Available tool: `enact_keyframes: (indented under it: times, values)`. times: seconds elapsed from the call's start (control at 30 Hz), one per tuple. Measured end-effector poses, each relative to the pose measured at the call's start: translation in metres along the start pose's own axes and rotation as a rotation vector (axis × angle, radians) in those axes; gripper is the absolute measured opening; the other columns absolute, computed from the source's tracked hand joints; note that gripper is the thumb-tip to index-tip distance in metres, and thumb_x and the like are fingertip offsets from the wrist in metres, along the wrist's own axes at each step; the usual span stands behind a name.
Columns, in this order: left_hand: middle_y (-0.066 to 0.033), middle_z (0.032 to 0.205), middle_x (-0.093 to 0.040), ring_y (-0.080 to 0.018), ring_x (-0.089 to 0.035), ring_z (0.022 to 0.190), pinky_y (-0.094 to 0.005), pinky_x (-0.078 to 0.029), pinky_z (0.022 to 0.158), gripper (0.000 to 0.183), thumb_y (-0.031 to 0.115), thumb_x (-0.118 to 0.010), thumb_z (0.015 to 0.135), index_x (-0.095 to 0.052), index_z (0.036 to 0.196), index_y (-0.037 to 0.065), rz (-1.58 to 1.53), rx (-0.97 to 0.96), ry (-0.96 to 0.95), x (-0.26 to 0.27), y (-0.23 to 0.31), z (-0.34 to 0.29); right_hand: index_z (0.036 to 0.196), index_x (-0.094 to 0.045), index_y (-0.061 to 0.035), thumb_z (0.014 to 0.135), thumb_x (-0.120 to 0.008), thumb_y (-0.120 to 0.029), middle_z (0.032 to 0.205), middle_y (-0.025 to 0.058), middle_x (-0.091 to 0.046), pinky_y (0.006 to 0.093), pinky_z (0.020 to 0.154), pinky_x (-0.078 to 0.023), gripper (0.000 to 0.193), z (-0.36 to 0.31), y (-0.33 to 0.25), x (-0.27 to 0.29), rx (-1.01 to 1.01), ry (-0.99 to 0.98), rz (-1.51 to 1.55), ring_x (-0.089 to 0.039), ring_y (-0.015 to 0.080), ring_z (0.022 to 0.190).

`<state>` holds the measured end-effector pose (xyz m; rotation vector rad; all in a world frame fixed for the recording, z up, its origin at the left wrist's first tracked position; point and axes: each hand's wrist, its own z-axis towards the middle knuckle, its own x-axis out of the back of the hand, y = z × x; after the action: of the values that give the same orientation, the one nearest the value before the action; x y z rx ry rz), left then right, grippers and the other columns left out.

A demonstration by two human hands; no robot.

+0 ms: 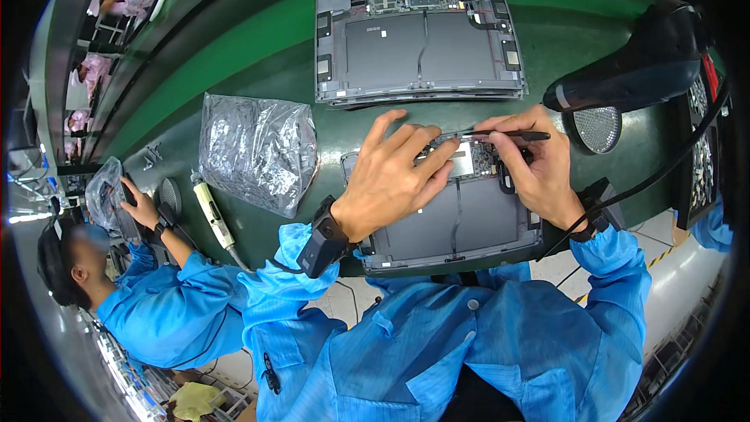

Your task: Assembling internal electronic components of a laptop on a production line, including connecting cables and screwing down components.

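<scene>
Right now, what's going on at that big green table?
A person's right hand grips a thin black pen-shaped tool by the far edge of an open grey laptop-like panel, where the circuit parts are. The left hand is spread over the same panel. Similar open panels lie stacked beyond it, and a shiny clear plastic bag lies to the left.

Laptop casing [492,223] on table [566,47], stacked casings [387,51] behind, plastic bag [258,148] left

The bare right hand [541,162] is holding a slim black pen-shaped tool [531,136] over a grey rectangular electronics panel [496,223], which the bare left hand [392,173] is partly covering
</scene>
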<state>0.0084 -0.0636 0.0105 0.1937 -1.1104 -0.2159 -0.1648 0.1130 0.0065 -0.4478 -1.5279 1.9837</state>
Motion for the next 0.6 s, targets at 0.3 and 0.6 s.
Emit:
enact_keyframes:
  times: [0.3,0.6]
  values:
    - [-0.0064,0.114,-0.076,-0.0238,-0.074,0.099,-0.0522,-0.054,0.109,0.035,0.014,-0.087,0.086,-0.08,0.12,0.013,-0.045,0.02,0.048,-0.0069,-0.0003,-0.0028,0.095,-0.065,0.0033,0.094,-0.08,0.007,0.104,0.0203,-0.084,0.0332,0.079,-0.064,0.015,0.001,-0.0068,0.0029,0.116,-0.094,-0.273,-0.083,0.0259,0.091]
    - [-0.0061,0.114,-0.077,-0.0236,-0.075,0.098,-0.0519,-0.054,0.107,0.035,0.013,-0.087,0.086,-0.079,0.12,0.013,-0.069,0.033,0.054,-0.0081,-0.0006,-0.0038,0.093,-0.064,0.0027,0.093,-0.08,0.007,0.104,0.0194,-0.084,0.0341,0.078,-0.064,0.017,0.0002,-0.0029,0.0039,0.153,-0.109,-0.312,-0.084,0.0276,0.091]
